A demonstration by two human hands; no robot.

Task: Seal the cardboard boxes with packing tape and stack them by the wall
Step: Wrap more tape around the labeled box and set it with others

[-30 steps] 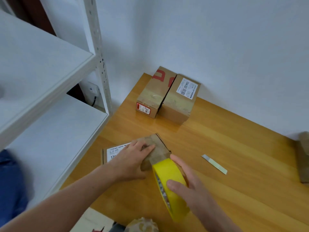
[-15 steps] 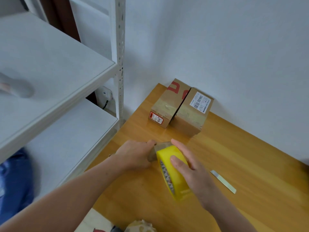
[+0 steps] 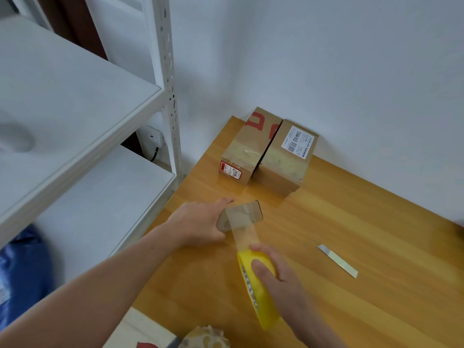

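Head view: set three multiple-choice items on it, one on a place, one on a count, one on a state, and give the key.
1. Where does the metal blade lie? A on the floor; B on the table, right of the tape roll; C on a box.
2. How many boxes stand against the wall? A one; B two; C three.
3. How is the tape? A uncut, stretched from the roll to the small box; B cut off; C not yet pulled out.
Key: 1 B: it lies on the wood beyond the right hand. 2 B: a pair stands side by side. 3 A: a clear strip joins the roll to the box that the left hand holds.
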